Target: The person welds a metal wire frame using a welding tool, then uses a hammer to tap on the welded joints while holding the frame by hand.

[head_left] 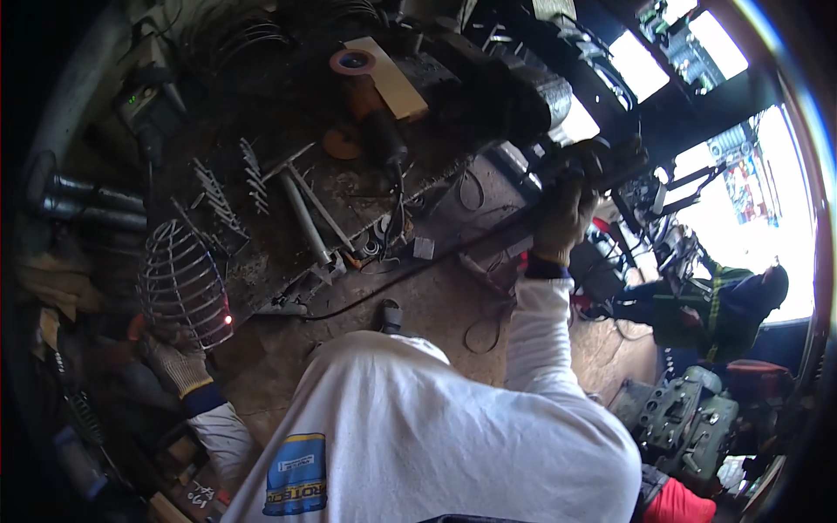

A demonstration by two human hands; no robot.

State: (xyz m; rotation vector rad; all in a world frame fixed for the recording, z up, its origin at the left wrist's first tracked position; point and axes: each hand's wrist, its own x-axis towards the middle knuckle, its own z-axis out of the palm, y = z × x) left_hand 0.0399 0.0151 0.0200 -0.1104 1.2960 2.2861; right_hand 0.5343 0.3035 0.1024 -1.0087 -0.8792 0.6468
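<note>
A wire cage (183, 283) of curved rods and rings, shaped like an egg, stands at the left end of the dark workbench (261, 248). A small red glow shows on its lower right side. My left hand (179, 362), in a knitted glove, grips the cage's near end, its fingers partly hidden by the wires. My right hand (565, 218), gloved too, is raised at the right, away from the bench. It is closed around something dark that I cannot make out against the background. A dark cable (410, 275) runs from the bench's near edge up toward this hand.
On the bench lie an angle grinder (375, 118), a loose disc (340, 145), a flat board (388, 78), short ridged rods (218, 196) and a welded metal frame (305, 213). Another person (732, 305) is at the far right, near a grey machine (680, 418). Cables cross the floor.
</note>
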